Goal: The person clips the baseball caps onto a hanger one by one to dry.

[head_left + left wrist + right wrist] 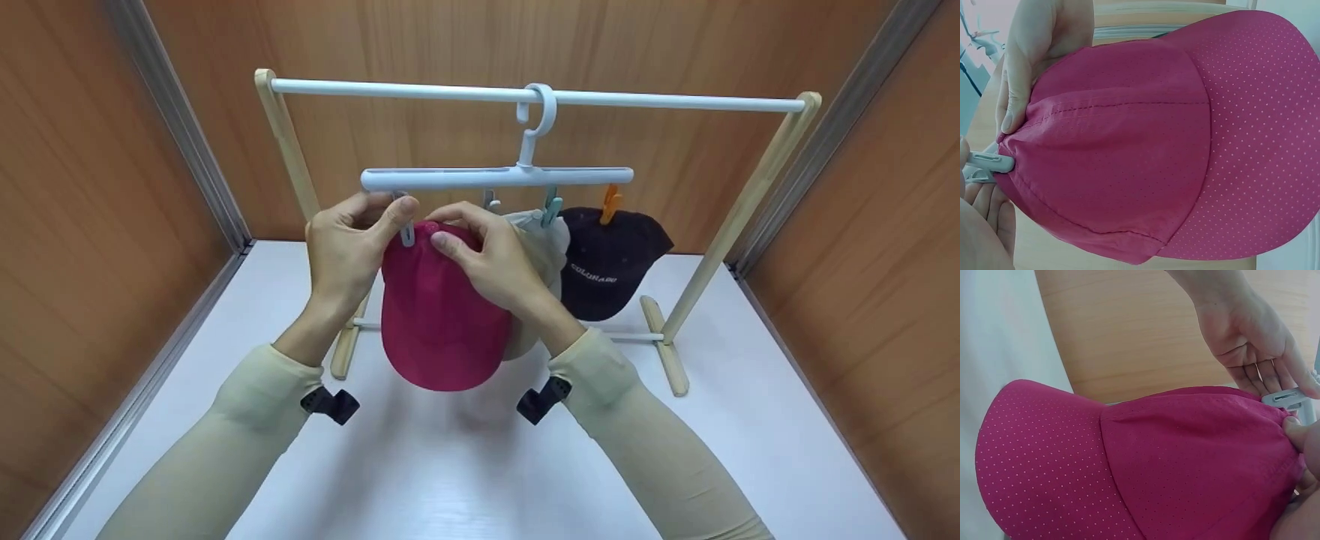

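A red cap (442, 315) with a dotted brim hangs brim-down below the left end of a white hanger (450, 178). My left hand (341, 244) pinches a grey clip (994, 162) between thumb and fingers, and the clip's tip overlaps the crown's top edge. Beside it, my right hand (491, 251) grips the crown near its top, thumb on the front and fingers behind. In the right wrist view the clip (1286, 398) sits at the cap's edge close to the right thumb. Behind the red cap, a pale cap (551, 247) is partly hidden.
A black cap (615, 262) with white lettering hangs from an orange clip (610, 204) at the hanger's right end. A green clip (552, 207) holds the pale cap. The hanger hooks over the white rail (675, 100) of a wooden-legged rack on a white table (450, 480).
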### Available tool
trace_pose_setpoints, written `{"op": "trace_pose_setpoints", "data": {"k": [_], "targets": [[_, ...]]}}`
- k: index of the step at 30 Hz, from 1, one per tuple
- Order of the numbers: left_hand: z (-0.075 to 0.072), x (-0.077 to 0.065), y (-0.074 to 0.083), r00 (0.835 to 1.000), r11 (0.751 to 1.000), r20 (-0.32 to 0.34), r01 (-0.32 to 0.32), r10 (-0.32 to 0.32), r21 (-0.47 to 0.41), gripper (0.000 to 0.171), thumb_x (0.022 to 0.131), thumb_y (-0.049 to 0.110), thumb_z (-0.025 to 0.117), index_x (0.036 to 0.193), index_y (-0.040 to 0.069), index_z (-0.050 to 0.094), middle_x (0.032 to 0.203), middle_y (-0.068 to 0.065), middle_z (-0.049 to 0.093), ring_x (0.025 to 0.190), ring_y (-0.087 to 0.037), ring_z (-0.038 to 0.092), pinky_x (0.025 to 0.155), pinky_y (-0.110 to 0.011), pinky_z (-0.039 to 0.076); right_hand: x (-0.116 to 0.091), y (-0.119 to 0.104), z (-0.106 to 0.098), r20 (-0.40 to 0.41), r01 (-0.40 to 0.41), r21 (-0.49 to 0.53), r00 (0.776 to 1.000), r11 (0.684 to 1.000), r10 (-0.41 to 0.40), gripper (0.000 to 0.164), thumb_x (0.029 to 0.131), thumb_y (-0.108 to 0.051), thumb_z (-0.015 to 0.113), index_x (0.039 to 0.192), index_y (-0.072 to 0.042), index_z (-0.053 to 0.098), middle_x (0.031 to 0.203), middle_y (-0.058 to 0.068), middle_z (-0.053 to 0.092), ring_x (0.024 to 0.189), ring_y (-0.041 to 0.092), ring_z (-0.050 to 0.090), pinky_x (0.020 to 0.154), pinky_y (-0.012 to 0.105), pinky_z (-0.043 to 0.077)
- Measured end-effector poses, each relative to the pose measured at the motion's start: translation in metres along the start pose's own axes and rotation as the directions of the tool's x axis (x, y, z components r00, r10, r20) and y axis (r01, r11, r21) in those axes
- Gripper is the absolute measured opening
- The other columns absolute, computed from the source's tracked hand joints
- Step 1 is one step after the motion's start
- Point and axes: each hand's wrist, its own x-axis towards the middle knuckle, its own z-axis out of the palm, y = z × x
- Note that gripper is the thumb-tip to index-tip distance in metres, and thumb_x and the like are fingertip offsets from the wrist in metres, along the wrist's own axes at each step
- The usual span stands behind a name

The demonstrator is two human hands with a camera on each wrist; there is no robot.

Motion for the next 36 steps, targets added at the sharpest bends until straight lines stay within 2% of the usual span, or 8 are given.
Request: {"op": "trace_pose_setpoints", "data": {"k": [6,15,18,27,36], "targets": [[-0.001,-0.001,-0.001,1.0,1.0,0.018,-0.008,0.008,0.022,0.032,0.092,0.032,0.085,0.115,0.01,0.082,0.097,-0.003,0.081,0.088,-0.011,0.075,0.076,-0.023,0.06,-0.002,-0.002,0.001,-0.014,-0.021,-0.036,1.0,0.999,0.021,0.031,0.102,-0.014,0.072,0.132,-0.006,0.07,0.112,0.006,0.075,0.099,0.018,0.073,0.09,0.034,0.062],[-0.004,-0.002,-0.005,0.999,0.998,0.039,-0.021,0.019,0.061,0.04,0.091,0.035,0.086,0.122,0.01,0.078,0.103,0.0,0.081,0.092,-0.011,0.076,0.082,-0.025,0.061,-0.003,-0.002,0.006,-0.037,-0.026,-0.166,0.999,0.986,0.021,0.031,0.101,-0.018,0.075,0.131,-0.012,0.072,0.103,0.005,0.074,0.092,0.016,0.07,0.082,0.031,0.062],[-0.006,-0.001,-0.007,0.999,0.996,0.04,-0.029,0.026,0.08,0.042,0.091,0.037,0.086,0.122,0.01,0.077,0.102,0.001,0.08,0.092,-0.01,0.076,0.083,-0.025,0.061,-0.004,-0.002,0.007,-0.026,-0.027,-0.197,0.999,0.98,0.022,0.032,0.101,-0.017,0.074,0.132,-0.012,0.071,0.105,0.002,0.074,0.092,0.016,0.069,0.082,0.03,0.061],[-0.009,0.002,-0.013,0.999,0.993,0.044,-0.024,0.019,0.112,0.041,0.093,0.036,0.084,0.124,0.01,0.076,0.105,0.002,0.079,0.092,-0.01,0.075,0.085,-0.026,0.061,-0.006,-0.001,0.007,0.014,-0.017,-0.205,1.0,0.979,0.02,0.034,0.101,-0.007,0.072,0.135,-0.009,0.069,0.116,0.006,0.075,0.096,0.017,0.07,0.086,0.031,0.06],[-0.012,0.003,-0.018,0.999,0.99,0.047,-0.025,0.018,0.139,0.042,0.094,0.039,0.083,0.126,0.013,0.076,0.111,0.002,0.079,0.099,-0.009,0.074,0.091,-0.028,0.06,-0.009,0.003,0.006,0.027,-0.026,-0.181,0.999,0.983,0.031,0.037,0.101,-0.007,0.072,0.138,-0.009,0.067,0.125,0.005,0.075,0.107,0.016,0.072,0.093,0.032,0.06]]}}
